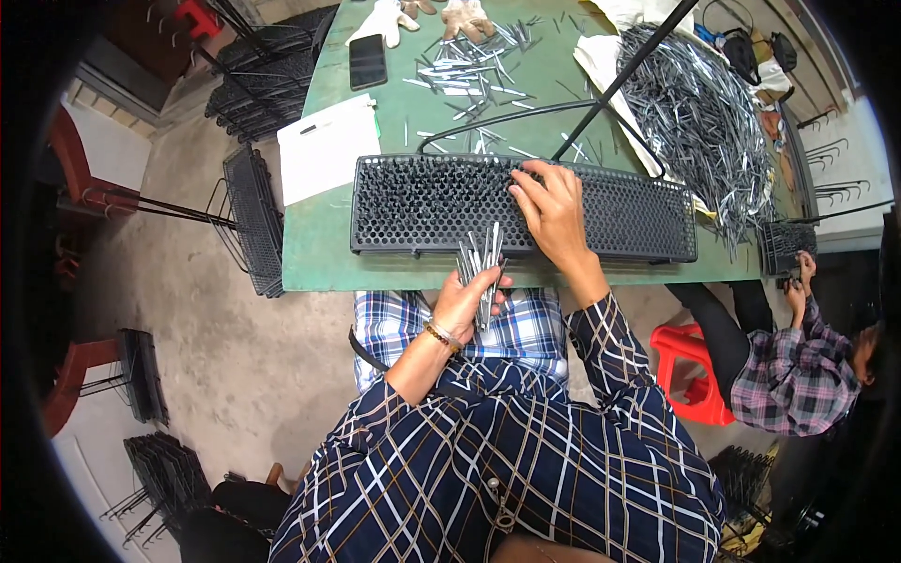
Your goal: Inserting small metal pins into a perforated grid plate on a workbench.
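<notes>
A long black perforated rack [638, 216] lies across the green table in front of me, with a wire handle rising behind it. Many holes in its left part have dark, thin pieces standing in them; the holes to the right look bare. My left hand [460, 305] is closed around a bundle of thin grey metal strips [486, 249], tips upward, at the rack's near edge. Over the middle of the rack, my right hand [558, 211] has its fingers bent and together at the holes, beside the filled part. What sits between those fingertips is too small to make out.
Loose strips [460, 70] lie behind the rack, near a phone [368, 62], white paper [328, 150] and gloves [385, 23]. A large heap of strips [694, 113] fills a sack at right. Another person [798, 375] sits by a red stool [690, 371]. More black racks [253, 216] stand left.
</notes>
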The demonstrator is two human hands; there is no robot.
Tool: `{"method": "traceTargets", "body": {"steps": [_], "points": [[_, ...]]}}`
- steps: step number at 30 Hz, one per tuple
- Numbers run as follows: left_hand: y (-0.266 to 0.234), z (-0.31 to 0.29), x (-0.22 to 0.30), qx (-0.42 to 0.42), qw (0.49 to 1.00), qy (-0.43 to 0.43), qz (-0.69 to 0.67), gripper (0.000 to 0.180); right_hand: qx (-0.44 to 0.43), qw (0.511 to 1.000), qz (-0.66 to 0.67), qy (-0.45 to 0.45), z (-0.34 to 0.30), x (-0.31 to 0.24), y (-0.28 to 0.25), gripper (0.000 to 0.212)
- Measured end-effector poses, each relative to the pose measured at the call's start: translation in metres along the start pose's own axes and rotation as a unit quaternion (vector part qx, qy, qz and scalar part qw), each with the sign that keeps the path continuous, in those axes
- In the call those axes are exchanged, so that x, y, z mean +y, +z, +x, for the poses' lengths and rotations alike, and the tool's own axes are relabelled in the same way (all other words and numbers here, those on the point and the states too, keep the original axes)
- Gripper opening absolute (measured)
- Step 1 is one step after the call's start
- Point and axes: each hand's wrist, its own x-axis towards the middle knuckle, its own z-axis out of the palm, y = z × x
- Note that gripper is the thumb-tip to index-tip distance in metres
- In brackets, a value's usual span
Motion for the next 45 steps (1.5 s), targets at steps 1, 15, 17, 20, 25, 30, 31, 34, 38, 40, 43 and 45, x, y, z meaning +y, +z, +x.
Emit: {"method": "traceTargets", "body": {"steps": [1, 15, 17, 20, 25, 30, 31, 34, 38, 40, 43, 45], "points": [[0.001, -0.001, 0.001, 0.000, 1.000, -0.001, -0.002, 0.021, -0.003, 1.000, 0.027, 0.011, 0.000, -0.001, -0.004, 0.013], [0.006, -0.003, 0.004, -0.069, 0.997, 0.031, 0.020, 0.030, -0.182, 0.827, 0.390, 0.362, -0.023, -0.011, -0.022, 0.016], [0.006, -0.001, 0.002, -0.063, 0.998, 0.022, 0.010, 0.030, -0.114, 0.825, 0.400, 0.384, -0.022, -0.004, -0.021, 0.015], [0.003, 0.002, -0.001, -0.018, 1.000, 0.004, 0.019, 0.025, -0.010, 0.889, 0.291, 0.353, -0.017, 0.004, -0.018, 0.013], [0.001, 0.002, 0.000, -0.026, 1.000, 0.001, 0.013, 0.023, 0.058, 0.928, 0.234, 0.285, -0.013, 0.018, 0.004, 0.014], [0.000, 0.001, 0.003, -0.032, 0.999, -0.006, -0.003, 0.025, 0.045, 0.952, 0.194, 0.232, -0.014, 0.015, 0.007, 0.010], [-0.001, 0.001, 0.003, -0.032, 0.999, -0.004, 0.003, 0.025, 0.043, 0.962, 0.181, 0.201, -0.015, 0.013, 0.006, 0.010], [-0.001, 0.001, 0.003, -0.032, 0.999, -0.003, 0.010, 0.025, 0.037, 0.979, 0.145, 0.142, -0.016, 0.014, 0.003, 0.010], [-0.004, 0.003, 0.001, -0.033, 0.999, -0.006, 0.001, 0.025, 0.042, 0.991, 0.093, 0.089, -0.019, 0.016, 0.003, 0.009], [-0.003, 0.003, 0.002, -0.033, 0.999, -0.009, 0.003, 0.024, 0.037, 0.989, 0.099, 0.101, -0.019, 0.013, 0.002, 0.009], [-0.003, -0.001, 0.004, -0.035, 0.999, -0.013, -0.001, 0.024, 0.030, 0.990, 0.094, 0.101, -0.017, 0.012, 0.000, 0.009], [-0.002, -0.003, 0.005, -0.039, 0.999, -0.015, -0.006, 0.024, 0.029, 0.992, 0.082, 0.089, -0.015, 0.012, -0.001, 0.009]]}}
